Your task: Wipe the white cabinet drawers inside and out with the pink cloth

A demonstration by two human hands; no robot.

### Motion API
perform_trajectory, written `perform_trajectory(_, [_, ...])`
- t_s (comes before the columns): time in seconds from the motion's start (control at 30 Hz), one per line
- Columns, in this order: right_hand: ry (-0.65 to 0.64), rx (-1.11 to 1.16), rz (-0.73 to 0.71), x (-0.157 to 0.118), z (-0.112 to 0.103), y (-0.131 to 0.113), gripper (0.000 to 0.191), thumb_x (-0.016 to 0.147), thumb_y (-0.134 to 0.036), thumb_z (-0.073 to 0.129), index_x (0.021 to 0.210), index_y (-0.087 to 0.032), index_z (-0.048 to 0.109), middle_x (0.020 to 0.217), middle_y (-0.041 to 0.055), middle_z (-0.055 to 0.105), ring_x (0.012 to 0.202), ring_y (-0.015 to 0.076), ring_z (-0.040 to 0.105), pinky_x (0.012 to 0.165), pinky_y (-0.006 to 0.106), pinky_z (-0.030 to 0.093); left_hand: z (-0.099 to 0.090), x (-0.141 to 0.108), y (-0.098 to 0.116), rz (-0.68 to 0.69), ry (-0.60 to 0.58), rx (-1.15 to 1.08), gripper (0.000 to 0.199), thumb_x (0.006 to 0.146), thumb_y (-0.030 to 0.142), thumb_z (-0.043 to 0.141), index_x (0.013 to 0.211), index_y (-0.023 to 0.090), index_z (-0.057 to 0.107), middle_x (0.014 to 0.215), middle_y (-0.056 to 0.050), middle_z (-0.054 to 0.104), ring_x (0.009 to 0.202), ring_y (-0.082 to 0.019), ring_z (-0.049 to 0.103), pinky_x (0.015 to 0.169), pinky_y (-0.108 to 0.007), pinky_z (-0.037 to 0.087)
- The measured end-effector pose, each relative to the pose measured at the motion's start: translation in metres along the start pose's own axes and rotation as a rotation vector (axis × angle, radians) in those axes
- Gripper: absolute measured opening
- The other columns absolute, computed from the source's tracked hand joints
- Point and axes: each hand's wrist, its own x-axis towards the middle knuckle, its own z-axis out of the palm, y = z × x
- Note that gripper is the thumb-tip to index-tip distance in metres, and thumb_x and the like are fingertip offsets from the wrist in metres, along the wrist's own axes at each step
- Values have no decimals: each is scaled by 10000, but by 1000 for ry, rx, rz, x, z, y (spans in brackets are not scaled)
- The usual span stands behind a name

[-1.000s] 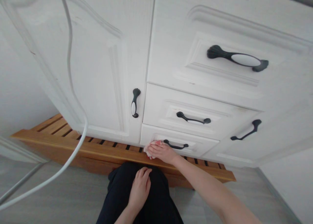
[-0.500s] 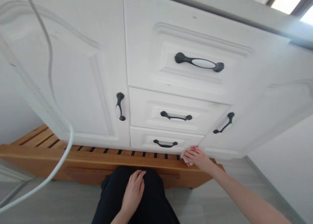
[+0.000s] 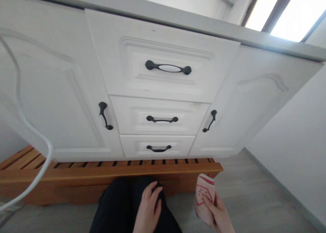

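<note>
Indoors, beneath a bright window (image 3: 300,12) at the upper right, a white cabinet (image 3: 178,90) fills most of the view I follow remotely through the head camera. A pale gray countertop (image 3: 163,14) runs along its upper edge. Three closed drawers are stacked at the center, the top drawer (image 3: 168,49) the tallest, with a paneled door on either side, all fitted with dark handles (image 3: 163,120). Brownish marks show near the upper right corner of the middle drawer. Along the cabinet's foot stretches a slatted wooden bench (image 3: 102,173), its reddish-brown front edge facing the wearer, while a white cable (image 3: 48,158) loops down at far left. Gray wood-look floor (image 3: 241,189) meets a pale wall (image 3: 287,141) at right.

At lower right, I see a folded white-and-red cloth (image 3: 203,189) clasped in the right hand (image 3: 219,211), the thumb pressed across its near face. Most of the cloth juts forward beyond the fingers, its far end by the right end of the bench; whether the two touch, I cannot tell. The left hand (image 3: 150,205) rests on the dark trousers (image 3: 119,199), its thumb and fingers loosely apart, well away from the cloth.
</note>
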Motion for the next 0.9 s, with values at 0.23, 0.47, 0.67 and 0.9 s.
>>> perform_trajectory(0.23, [59,-323,-328,-51,67,-16,566,747,-433,720,1252,-205,600,1224,135,656,1118,312,643,998,427,516,72,-12,101,-191,-402,-925,955,805,559,668,1546,166,211,1620,-190,266,1491,-303,304,1218,-448,294])
perform_trajectory(0.47, [-365,-346,-341,-68,78,-43,606,767,-360,696,1354,-272,576,1383,113,577,1255,288,582,1004,363,521,17,-4,110,-461,-307,-1275,635,842,572,616,1403,297,501,1410,-83,589,1379,-278,489,1204,-474,320])
perform_trajectory(0.67, [-183,-494,-212,-65,78,-68,280,763,-466,626,842,-206,693,852,71,700,834,247,662,795,337,535,2,-8,109,-496,-273,-1204,625,796,621,639,1288,236,606,1224,-104,688,1204,-291,618,1104,-466,424])
perform_trajectory(0.9, [-86,-583,-115,-65,78,-62,255,705,-463,621,661,-241,504,625,-2,577,616,193,569,616,295,459,17,-1,92,-367,-98,-661,476,773,659,610,864,198,684,918,-68,657,924,-228,612,875,-343,497])
